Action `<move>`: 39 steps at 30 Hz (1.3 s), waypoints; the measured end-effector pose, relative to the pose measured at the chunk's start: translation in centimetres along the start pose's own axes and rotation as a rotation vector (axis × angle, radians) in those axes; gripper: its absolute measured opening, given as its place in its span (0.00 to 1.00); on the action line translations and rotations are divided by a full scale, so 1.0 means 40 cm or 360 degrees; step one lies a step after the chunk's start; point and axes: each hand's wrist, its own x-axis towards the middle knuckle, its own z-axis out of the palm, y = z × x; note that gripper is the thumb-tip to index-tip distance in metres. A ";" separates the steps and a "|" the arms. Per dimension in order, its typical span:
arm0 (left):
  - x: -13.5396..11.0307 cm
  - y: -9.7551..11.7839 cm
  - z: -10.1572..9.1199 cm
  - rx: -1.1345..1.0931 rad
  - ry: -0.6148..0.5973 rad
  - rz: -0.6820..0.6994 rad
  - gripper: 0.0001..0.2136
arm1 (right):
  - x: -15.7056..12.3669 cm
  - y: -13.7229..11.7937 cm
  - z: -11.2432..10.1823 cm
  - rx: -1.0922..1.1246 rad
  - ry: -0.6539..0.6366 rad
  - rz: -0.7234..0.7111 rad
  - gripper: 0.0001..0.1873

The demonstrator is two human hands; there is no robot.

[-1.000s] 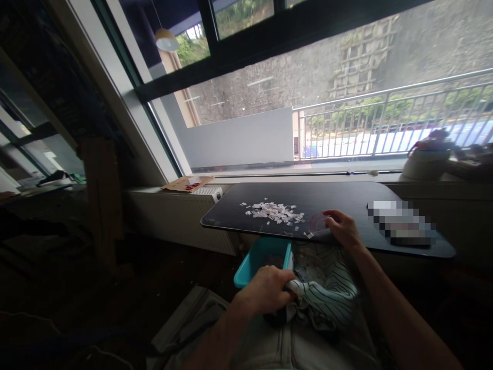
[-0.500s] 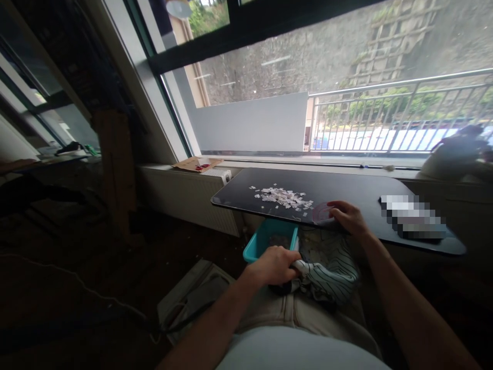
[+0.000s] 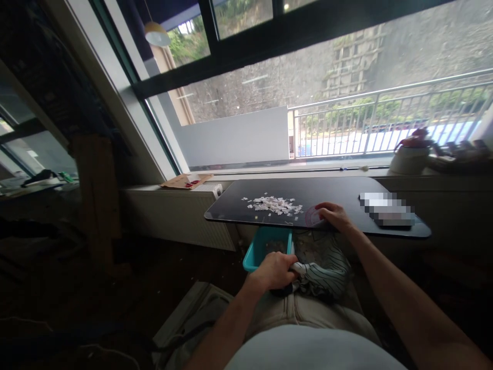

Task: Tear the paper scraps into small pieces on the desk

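My left hand [image 3: 275, 270] gripped cloth [image 3: 327, 273]; its eleven-o'clock bin [image 3: 254, 252] held greyish contents [image 3: 276, 246]; my right hand [image 3: 335, 215] curled halfway, grasp unclear.

Paper scraps [image 3: 275, 205] on table [image 3: 335, 189], bin [image 3: 254, 253] below near edge

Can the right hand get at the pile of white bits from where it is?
Probably yes: the right hand is over the black tabletop, just right of the white bits. Nothing upright stands between them, only some faint reddish curved lines.
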 end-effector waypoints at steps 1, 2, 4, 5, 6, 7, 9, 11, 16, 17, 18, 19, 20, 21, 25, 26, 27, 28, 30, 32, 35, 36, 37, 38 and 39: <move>0.001 -0.001 0.000 0.0017 -0.0001 0.0004 0.09 | 0.000 -0.001 0.001 0.0016 0.0013 0.0001 0.14; 0.002 -0.001 0.000 0.0033 -0.0002 0.0009 0.09 | 0.000 -0.003 0.001 0.0031 0.0037 0.0001 0.15; 0.006 -0.001 -0.002 0.0059 -0.0008 0.0028 0.09 | 0.000 -0.006 0.003 0.0051 0.0085 -0.0007 0.16; 0.009 0.001 -0.004 0.0070 -0.0013 0.0044 0.09 | 0.000 -0.008 0.004 0.0057 0.0099 -0.0015 0.17; 0.014 0.004 -0.006 0.0078 -0.0019 0.0064 0.08 | 0.000 -0.009 0.006 0.0061 0.0101 -0.0027 0.17; 0.020 0.009 -0.008 0.0086 -0.0024 0.0089 0.08 | 0.001 -0.010 0.007 0.0064 0.0093 -0.0042 0.17; 0.036 0.024 -0.013 0.0100 -0.0033 0.0146 0.07 | 0.003 -0.010 0.010 0.0067 0.0061 -0.0075 0.17; 0.054 0.044 -0.016 0.0115 -0.0042 0.0206 0.08 | 0.006 -0.006 0.014 0.0068 0.0030 -0.0104 0.18; 0.079 0.077 -0.017 0.0143 -0.0060 0.0311 0.09 | 0.006 0.004 0.033 0.0032 -0.0011 -0.0112 0.17; 0.079 0.078 -0.016 0.0145 -0.0058 0.0319 0.09 | 0.002 0.003 0.038 0.0022 -0.0019 -0.0109 0.17; 0.077 0.077 -0.016 0.0147 -0.0056 0.0321 0.09 | -0.002 0.001 0.041 0.0013 -0.0029 -0.0107 0.16; 0.074 0.075 -0.016 0.0147 -0.0053 0.0320 0.09 | -0.007 -0.002 0.044 0.0006 -0.0042 -0.0105 0.16; 0.070 0.073 -0.016 0.0147 -0.0051 0.0315 0.09 | -0.013 -0.005 0.046 0.0002 -0.0057 -0.0104 0.15; 0.067 0.071 -0.016 0.0146 -0.0049 0.0309 0.09 | -0.017 -0.007 0.046 0.0001 -0.0070 -0.0102 0.15; 0.057 0.063 -0.012 0.0136 -0.0045 0.0283 0.08 | -0.026 -0.010 0.042 0.0027 -0.0094 -0.0090 0.15; 0.057 0.062 -0.011 0.0132 -0.0044 0.0277 0.08 | -0.027 -0.010 0.041 0.0036 -0.0088 -0.0087 0.15; 0.056 0.061 -0.009 0.0129 -0.0044 0.0269 0.08 | -0.026 -0.010 0.040 0.0044 -0.0079 -0.0085 0.15; 0.056 0.060 -0.008 0.0126 -0.0044 0.0260 0.08 | -0.026 -0.010 0.040 0.0051 -0.0070 -0.0085 0.15; 0.056 0.060 -0.005 0.0121 -0.0043 0.0243 0.08 | -0.024 -0.009 0.039 0.0062 -0.0038 -0.0085 0.16; 0.056 0.061 -0.003 0.0119 -0.0040 0.0234 0.08 | -0.020 -0.007 0.037 0.0075 0.0044 -0.0075 0.18; 0.056 0.069 0.002 0.0120 -0.0040 0.0240 0.09 | -0.007 0.006 0.033 0.0089 0.0263 -0.0037 0.23; 0.056 0.072 0.003 0.0119 -0.0044 0.0248 0.09 | -0.002 0.012 0.033 0.0084 0.0323 -0.0024 0.24; 0.056 0.075 0.005 0.0118 -0.0048 0.0259 0.09 | 0.004 0.018 0.034 0.0073 0.0363 -0.0014 0.25; 0.056 0.077 0.008 0.0116 -0.0054 0.0271 0.09 | 0.009 0.024 0.036 0.0056 0.0382 -0.0007 0.25; 0.056 0.079 0.010 0.0112 -0.0060 0.0282 0.10 | 0.012 0.029 0.038 0.0036 0.0385 -0.0004 0.24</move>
